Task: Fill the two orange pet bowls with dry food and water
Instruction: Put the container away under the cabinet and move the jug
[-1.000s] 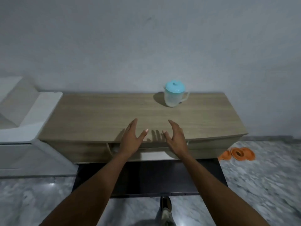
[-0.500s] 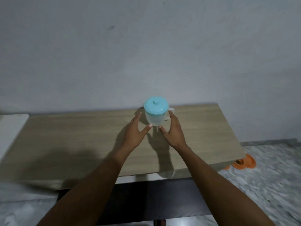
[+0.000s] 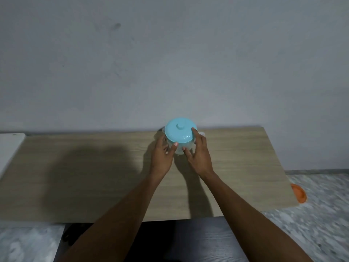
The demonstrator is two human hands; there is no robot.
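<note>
Jug with turquoise lid stands near the desk's back edge, right of centre. Left hand and right hand cup its sides, fingers curled against it. Orange bowl on floor, partly hidden beyond the desk's right edge.

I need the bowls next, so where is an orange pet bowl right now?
In the head view, an orange pet bowl peeks out on the marbled floor at the right, just past the light wooden tabletop's right end.
</note>
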